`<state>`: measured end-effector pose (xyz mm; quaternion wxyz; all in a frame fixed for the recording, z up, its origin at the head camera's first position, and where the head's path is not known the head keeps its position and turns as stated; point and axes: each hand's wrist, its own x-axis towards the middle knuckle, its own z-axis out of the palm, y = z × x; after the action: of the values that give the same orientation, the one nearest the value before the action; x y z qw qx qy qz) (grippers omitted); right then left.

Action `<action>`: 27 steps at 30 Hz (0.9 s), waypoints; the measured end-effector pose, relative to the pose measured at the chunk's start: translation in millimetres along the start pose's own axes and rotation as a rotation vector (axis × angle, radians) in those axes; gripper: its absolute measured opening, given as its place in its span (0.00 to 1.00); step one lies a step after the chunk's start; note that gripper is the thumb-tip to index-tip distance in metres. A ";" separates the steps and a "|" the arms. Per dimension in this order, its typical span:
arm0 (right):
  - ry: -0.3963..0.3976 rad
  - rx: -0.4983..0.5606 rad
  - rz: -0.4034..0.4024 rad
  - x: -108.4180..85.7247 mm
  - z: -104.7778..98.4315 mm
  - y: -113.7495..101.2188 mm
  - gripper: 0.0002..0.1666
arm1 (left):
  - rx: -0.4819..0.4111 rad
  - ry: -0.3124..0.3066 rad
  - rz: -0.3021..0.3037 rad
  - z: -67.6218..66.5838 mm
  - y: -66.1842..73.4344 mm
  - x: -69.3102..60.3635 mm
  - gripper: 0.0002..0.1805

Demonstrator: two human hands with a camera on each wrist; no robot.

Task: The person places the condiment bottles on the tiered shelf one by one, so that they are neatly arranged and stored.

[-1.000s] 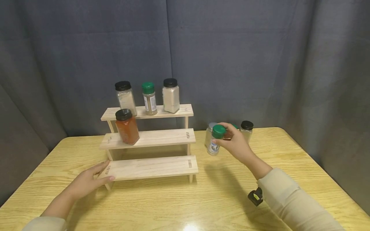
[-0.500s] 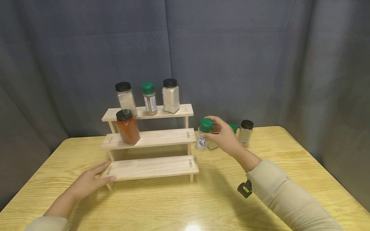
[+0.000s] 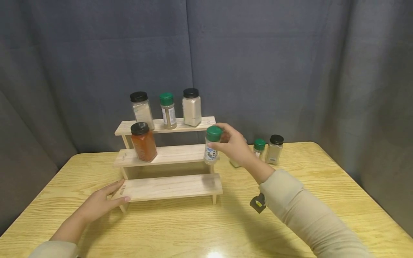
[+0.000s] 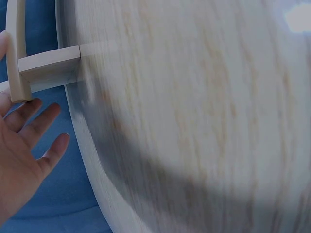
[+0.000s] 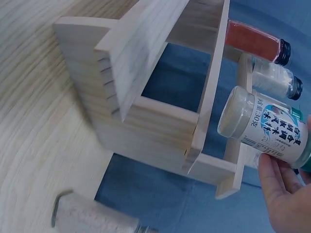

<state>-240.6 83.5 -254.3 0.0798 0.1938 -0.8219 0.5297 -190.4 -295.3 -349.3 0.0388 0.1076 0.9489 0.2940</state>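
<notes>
My right hand (image 3: 235,145) holds a green-capped spice jar (image 3: 211,150) by its upper part, off the table at the right end of the rack's middle shelf. The right wrist view shows its white label with blue and dark print and its pale bottom. My left hand (image 3: 96,204) grips the left end of the lowest shelf of a three-step wooden rack (image 3: 171,188), thumb at the front edge. An orange-red spice jar (image 3: 144,147) stands at the middle shelf's left. On the top shelf are two black-capped jars with a green-capped jar (image 3: 168,111) between them.
On the table right of the rack stand a black-capped jar (image 3: 274,150) and a smaller green-capped jar (image 3: 259,147). Another pale jar (image 3: 235,163) is mostly hidden behind my right hand. A dark curtain (image 3: 251,71) hangs behind the table.
My right hand has carried the green-capped spice jar leftward from the group of jars to the rack's middle shelf. My left hand has stayed on the rack.
</notes>
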 end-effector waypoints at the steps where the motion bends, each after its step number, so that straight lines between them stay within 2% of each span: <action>1: -0.003 0.004 0.000 2.2 2.6 -1.1 0.31 | -0.002 0.001 0.000 -0.4 -0.2 0.0 0.41; 9: -0.018 0.034 0.045 19.5 23.8 -4.0 0.32 | -0.002 0.002 0.005 -0.5 -1.9 1.0 0.41; 22: -0.034 0.070 -0.058 40.8 54.0 -7.3 0.33 | -0.001 0.013 0.013 1.3 -4.0 1.3 0.40; 27: -0.046 0.084 -0.046 48.3 65.3 -7.1 0.33 | 0.004 0.013 0.017 1.1 -3.1 0.4 0.40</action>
<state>-276.9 10.7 -259.9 0.0651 0.2280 -0.7957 0.5574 -191.1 -297.1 -351.9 0.0299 0.1139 0.9488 0.2931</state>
